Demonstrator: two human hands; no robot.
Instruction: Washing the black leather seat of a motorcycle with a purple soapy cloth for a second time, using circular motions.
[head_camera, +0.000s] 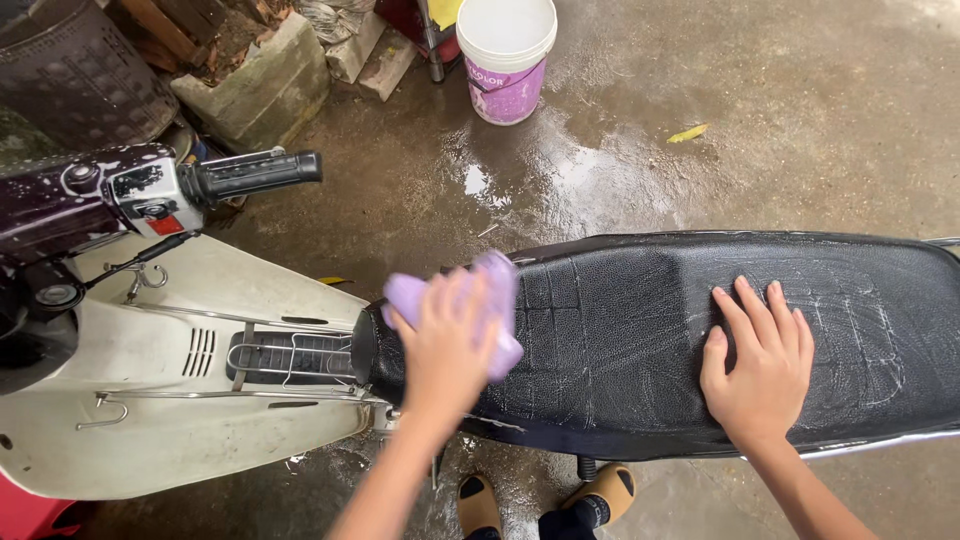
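Note:
A black, soapy scooter seat stretches across the middle and right. My left hand presses a purple cloth against the seat's front end; hand and cloth are motion-blurred. My right hand lies flat, fingers spread, on the middle of the seat and holds nothing. The scooter's cream body with a metal rack is at the left, and its black handlebar grip points right above it.
A white and purple bucket stands on the wet concrete floor behind the seat. Concrete blocks and wood scraps sit at the back left. My feet in tan sandals stand below the seat. A yellow leaf lies on the floor.

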